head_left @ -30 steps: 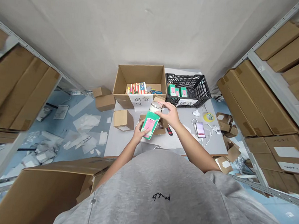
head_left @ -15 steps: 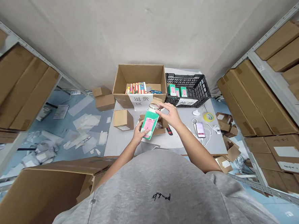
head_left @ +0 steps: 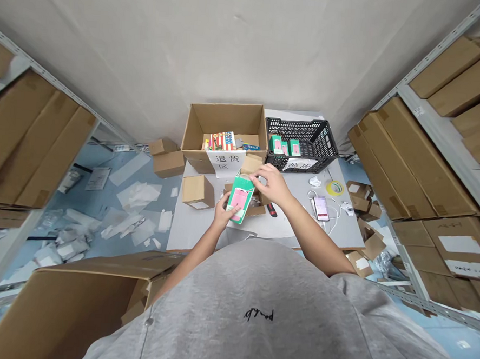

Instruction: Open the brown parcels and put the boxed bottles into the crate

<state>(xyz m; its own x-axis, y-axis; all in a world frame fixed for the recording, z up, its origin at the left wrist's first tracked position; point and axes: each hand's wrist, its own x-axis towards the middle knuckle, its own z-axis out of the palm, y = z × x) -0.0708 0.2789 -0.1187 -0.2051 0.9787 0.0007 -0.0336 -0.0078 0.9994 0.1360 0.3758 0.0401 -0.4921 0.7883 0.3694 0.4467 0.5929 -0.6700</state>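
Shifting left over the green carton (head_left: 241, 199), the right hand (head_left: 270, 184) is curling its fingers narrow at the top, contact unclear, with the jar no longer showing; the left hand (head_left: 224, 213) is gripping the carton above an open cardboard box (head_left: 257, 210).

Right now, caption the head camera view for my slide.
Left hand holds a green-and-pink box, right hand at its top end, above a grey table.

At centre frame there are two hands, one left hand (head_left: 224, 212) and one right hand (head_left: 270, 184), at one green box (head_left: 239, 200). Upper right of centre, one black crate (head_left: 321, 138) holds three green boxes (head_left: 285, 147); below it lie one phone (head_left: 321, 209) and one tape roll (head_left: 335, 188).
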